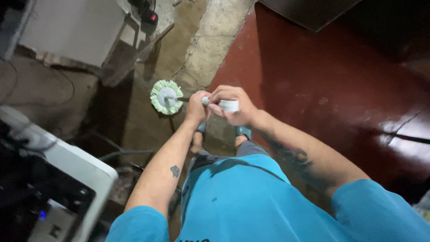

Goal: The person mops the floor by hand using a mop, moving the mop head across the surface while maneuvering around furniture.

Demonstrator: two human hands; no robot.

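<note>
Two bare hands are in view, a left hand (197,109) and a right hand (233,106), both closed around one mop handle (224,105); one round green-and-white mop head (166,97) sits below; two feet in blue sandals (244,132); one white machine (67,166) at the left

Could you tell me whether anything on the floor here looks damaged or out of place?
Yes: the concrete strip beside the red floor is rough and chipped, and cables trail loose on the ground. Both hands, left and right, grip the mop handle; the mop head looks intact.
</note>
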